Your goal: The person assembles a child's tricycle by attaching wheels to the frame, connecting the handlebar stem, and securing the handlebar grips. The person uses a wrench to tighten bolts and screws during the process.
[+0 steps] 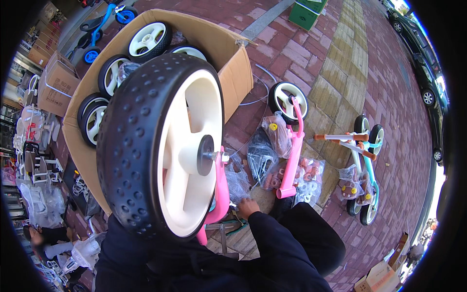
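A large black tyre with a cream wheel (194, 146) rises close in front of me, its tread dimpled. Its axle ends in a bolt and nut beside a pink frame (220, 187), which runs down behind it. My right hand (248, 208) is closed low beside that frame, at a small silvery metal piece; most of what it grips is hidden. My left hand is out of sight, with its dark sleeve going behind the wheel. Beyond my knee lies another pink frame (290, 168) with one wheel (288, 102) fitted at its far end.
A cardboard box (233, 78) of several wheels stands at the far left. Plastic bags (309, 177) of small parts lie by the second frame. Two-toned light bikes (362, 163) stand at right, a blue one (97, 31) far left. Parked cars (428, 92) line the right edge.
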`<state>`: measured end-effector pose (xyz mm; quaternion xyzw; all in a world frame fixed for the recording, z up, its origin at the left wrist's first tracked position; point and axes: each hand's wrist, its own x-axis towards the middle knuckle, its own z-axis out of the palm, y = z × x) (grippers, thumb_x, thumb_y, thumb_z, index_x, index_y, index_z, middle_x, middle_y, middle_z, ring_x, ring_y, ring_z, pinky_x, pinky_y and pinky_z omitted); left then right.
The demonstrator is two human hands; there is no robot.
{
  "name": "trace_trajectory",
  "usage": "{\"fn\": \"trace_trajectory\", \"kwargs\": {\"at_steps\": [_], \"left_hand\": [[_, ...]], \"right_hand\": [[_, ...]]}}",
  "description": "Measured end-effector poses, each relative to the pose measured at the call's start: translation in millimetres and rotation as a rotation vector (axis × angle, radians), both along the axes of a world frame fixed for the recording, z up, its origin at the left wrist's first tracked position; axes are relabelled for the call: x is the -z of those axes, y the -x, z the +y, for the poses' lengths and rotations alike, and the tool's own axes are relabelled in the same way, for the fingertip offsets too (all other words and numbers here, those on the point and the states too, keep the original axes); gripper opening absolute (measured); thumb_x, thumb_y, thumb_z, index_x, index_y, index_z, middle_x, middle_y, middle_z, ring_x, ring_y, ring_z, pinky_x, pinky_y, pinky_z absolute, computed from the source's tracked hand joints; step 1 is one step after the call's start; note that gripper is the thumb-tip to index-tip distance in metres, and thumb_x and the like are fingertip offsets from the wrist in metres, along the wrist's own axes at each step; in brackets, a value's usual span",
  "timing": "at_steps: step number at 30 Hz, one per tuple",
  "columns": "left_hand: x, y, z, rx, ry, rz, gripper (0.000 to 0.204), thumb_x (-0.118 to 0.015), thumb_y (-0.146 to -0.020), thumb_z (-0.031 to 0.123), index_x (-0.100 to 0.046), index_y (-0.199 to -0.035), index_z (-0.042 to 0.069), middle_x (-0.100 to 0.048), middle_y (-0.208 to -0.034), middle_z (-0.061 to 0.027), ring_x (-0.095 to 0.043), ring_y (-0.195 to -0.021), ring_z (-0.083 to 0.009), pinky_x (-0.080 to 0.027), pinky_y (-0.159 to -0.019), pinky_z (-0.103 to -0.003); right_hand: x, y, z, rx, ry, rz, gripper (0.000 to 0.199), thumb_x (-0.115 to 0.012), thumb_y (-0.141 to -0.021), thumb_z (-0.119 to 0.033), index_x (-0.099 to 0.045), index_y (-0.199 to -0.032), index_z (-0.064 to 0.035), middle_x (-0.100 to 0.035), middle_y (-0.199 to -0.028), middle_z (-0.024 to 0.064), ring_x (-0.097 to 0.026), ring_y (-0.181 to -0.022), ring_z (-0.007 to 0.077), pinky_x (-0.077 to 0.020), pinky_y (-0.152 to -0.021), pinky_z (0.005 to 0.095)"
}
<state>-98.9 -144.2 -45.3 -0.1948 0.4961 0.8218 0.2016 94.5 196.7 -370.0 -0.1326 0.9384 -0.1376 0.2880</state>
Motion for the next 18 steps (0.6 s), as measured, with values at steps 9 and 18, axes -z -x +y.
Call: {"fn": "trace_trajectory", "kwargs": {"at_steps": [9, 18], "left_hand": [[13, 35, 76, 0.155, -0.021, 0.19, 0.041, -0.054, -0.099, 0.037, -0.06, -0.123, 0.004, -0.064, -0.093, -0.0083, -0.06, -0.08, -0.0208, -0.049, -0.074, -0.033], [3, 30, 110, 0.271, -0.012, 0.362, 0.04, -0.054, -0.099, 0.035, -0.06, -0.123, 0.004, -0.065, -0.095, -0.0087, -0.061, -0.083, -0.0213, -0.049, -0.076, -0.033]], "right_hand": [[-125, 87, 30, 0.337, 0.102, -0.152, 0.027, -0.059, -0.086, -0.021, -0.067, -0.101, -0.0001, -0.07, -0.098, 0.028, -0.068, -0.096, 0.0441, -0.0533, -0.087, 0.052], [-391, 92, 15, 0.527, 0.616, 0.929, 0.031, -0.061, -0.093, -0.008, -0.066, -0.123, -0.0043, -0.067, -0.088, 0.0198, -0.067, -0.075, 0.0362, -0.0519, -0.067, 0.0406]]}}
